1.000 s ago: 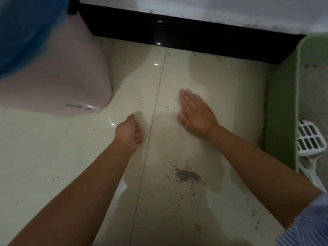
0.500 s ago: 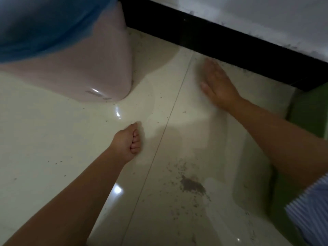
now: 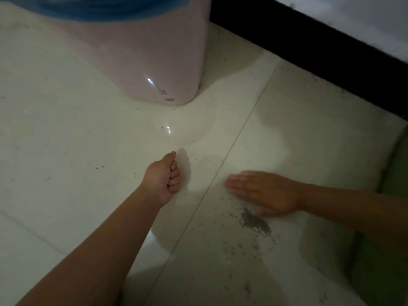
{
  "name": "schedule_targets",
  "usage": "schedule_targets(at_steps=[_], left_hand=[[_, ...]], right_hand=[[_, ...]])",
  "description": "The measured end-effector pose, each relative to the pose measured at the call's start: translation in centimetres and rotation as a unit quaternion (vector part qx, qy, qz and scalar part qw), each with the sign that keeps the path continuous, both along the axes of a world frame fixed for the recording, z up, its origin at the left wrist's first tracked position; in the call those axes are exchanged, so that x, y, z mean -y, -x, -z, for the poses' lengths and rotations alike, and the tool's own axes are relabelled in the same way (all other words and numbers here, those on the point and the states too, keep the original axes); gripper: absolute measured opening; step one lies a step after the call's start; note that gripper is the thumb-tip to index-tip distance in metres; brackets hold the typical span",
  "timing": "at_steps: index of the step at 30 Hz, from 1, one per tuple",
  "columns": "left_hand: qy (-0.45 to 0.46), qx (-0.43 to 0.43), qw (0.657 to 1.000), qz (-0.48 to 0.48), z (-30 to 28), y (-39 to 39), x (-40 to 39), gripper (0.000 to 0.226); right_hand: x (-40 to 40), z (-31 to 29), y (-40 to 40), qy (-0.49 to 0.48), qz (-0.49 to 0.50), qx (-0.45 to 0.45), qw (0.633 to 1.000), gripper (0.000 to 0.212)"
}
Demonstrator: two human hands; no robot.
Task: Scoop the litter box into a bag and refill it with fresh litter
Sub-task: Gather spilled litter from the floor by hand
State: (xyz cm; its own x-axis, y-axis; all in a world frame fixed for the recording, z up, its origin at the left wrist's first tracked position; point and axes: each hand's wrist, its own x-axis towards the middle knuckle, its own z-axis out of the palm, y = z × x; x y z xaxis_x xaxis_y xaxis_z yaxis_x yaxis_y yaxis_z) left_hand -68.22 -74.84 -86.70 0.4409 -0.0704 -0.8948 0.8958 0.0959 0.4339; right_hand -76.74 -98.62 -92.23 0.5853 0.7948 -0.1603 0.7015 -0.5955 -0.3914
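Spilled grey litter (image 3: pixel 255 223) lies in a small pile with scattered grains on the pale tiled floor (image 3: pixel 66 140). My right hand (image 3: pixel 262 193) lies flat on the floor, fingers straight and pointing left, its edge right against the top of that pile. Left of it, my left hand (image 3: pixel 164 176) rests on the tile as a fist, with nothing visible inside it. A sliver of the green litter box (image 3: pixel 395 217) shows at the right edge; its inside is out of view.
A pink bin (image 3: pixel 143 62) lined with a blue bag (image 3: pixel 110 7) stands at the upper left. A black skirting board (image 3: pixel 320 51) runs along the wall at the upper right. Loose litter grains dot the tiles around both hands.
My right hand has swept from near the skirting board back toward me, down to the litter pile. The left fist has stayed in place. The view has shifted left, away from the green box.
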Motion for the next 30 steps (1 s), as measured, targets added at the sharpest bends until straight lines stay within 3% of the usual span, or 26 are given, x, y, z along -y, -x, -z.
schedule_targets(at_steps=[2,4,7,10,12,15,20,22,23,24,26,27,28,30], left_hand=[[0.000,-0.002,1.000,-0.006,0.0,0.4,-0.7,0.048],[-0.001,-0.007,1.000,-0.014,-0.1,1.0,-1.1,0.047],[0.001,-0.011,1.000,-0.020,0.0,2.0,-1.4,0.047],[0.002,-0.018,0.999,-0.028,-0.1,3.1,-1.6,0.047],[0.001,-0.023,0.999,-0.038,-0.1,3.5,-2.1,0.047],[0.007,-0.031,0.998,-0.051,0.1,3.8,-3.0,0.047],[0.033,-0.035,0.997,-0.057,0.5,3.4,-3.3,0.047],[0.037,-0.028,0.997,-0.062,0.5,3.2,-3.4,0.047],[0.034,-0.025,0.997,-0.066,0.6,3.1,-3.6,0.047],[0.029,-0.022,0.997,-0.071,0.5,3.1,-3.8,0.047],[0.018,-0.017,0.996,-0.086,0.6,3.0,-4.3,0.047],[0.015,-0.014,0.995,-0.094,0.7,2.8,-4.6,0.047],[0.012,-0.013,0.995,-0.101,0.8,2.7,-5.0,0.047],[0.004,-0.010,0.994,-0.112,0.8,2.7,-5.9,0.046]], right_hand=[[1.0,-0.1,1.5,-0.027,-0.054,-0.013,0.998,0.060],[1.6,-0.4,-0.4,-0.073,-0.036,-0.001,0.997,0.058],[1.7,-2.0,-7.2,-0.064,0.161,0.075,0.982,0.065],[1.8,-2.4,-11.9,0.066,0.371,0.011,0.926,0.089],[1.1,-1.7,-11.0,0.077,0.350,-0.017,0.933,0.088],[-0.2,-0.4,-5.8,0.079,0.199,0.043,0.976,0.074],[-2.0,-1.0,-1.1,-0.016,0.007,0.012,1.000,0.066],[-1.8,-1.2,-5.3,-0.031,0.079,0.081,0.993,0.064],[-1.9,-1.3,-8.0,-0.041,0.172,0.108,0.978,0.067],[-2.0,-1.5,-10.6,-0.032,0.278,0.106,0.954,0.073],[-2.0,-2.0,-14.6,0.033,0.443,0.010,0.896,0.079],[-2.7,-2.1,-15.5,0.054,0.475,-0.032,0.878,0.079],[-3.9,-2.1,-15.7,0.070,0.463,-0.030,0.883,0.080],[-6.6,-1.6,-14.2,0.067,0.368,-0.024,0.927,0.088]])
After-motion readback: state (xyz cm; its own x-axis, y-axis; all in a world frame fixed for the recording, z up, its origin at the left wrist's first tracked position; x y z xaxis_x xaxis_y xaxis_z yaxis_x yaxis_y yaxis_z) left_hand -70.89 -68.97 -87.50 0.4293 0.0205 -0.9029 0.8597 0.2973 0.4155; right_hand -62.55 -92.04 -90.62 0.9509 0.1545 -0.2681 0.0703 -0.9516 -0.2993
